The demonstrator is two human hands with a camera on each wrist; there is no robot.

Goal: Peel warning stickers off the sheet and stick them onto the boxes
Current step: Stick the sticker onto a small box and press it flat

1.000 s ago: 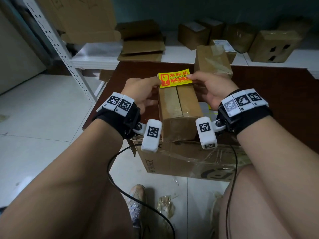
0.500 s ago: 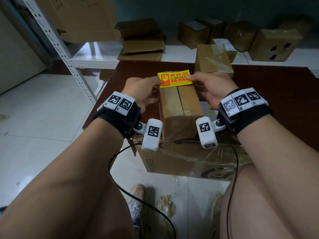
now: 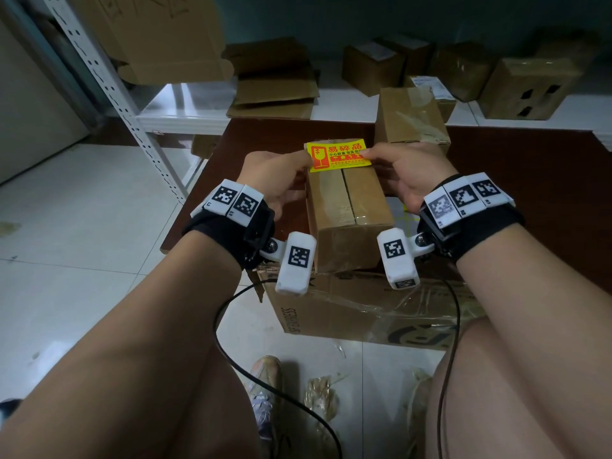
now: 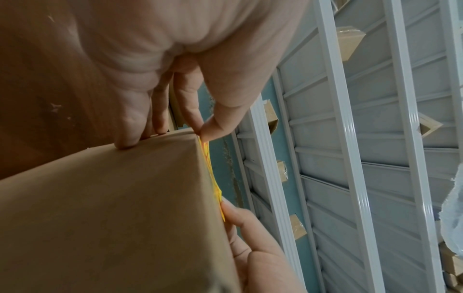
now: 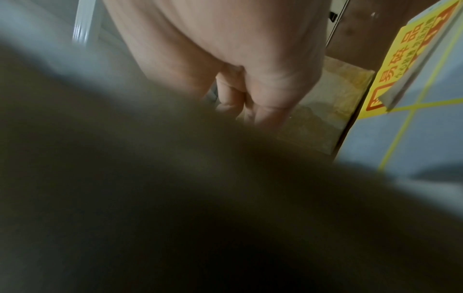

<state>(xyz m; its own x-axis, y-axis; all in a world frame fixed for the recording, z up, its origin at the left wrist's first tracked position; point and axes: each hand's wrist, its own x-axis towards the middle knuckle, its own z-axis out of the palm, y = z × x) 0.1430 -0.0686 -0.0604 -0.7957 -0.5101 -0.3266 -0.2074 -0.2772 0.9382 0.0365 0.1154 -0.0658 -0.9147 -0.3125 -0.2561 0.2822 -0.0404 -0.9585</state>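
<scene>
A yellow warning sticker (image 3: 337, 156) with red print is stretched across the far end of a long taped cardboard box (image 3: 347, 210). My left hand (image 3: 306, 160) pinches its left end and my right hand (image 3: 367, 155) pinches its right end. In the left wrist view, the sticker (image 4: 211, 178) runs close along the box (image 4: 112, 208) top, thumb and forefinger pinch it at the corner, and my other fingers (image 4: 130, 138) rest on the box side. The sticker sheet (image 5: 413, 128), mostly bare backing with one sticker left, lies to the right of the box.
A second taped box (image 3: 410, 120) stands behind on the brown table (image 3: 530, 160). A big carton (image 3: 364, 313) sits on the floor against the table's near edge. Several boxes and flat cardboard line the white shelf (image 3: 185, 117) at the back. A metal rack upright (image 3: 109, 94) stands at the left.
Both hands and the sticker have come down slightly toward the box top. The box has not moved.
</scene>
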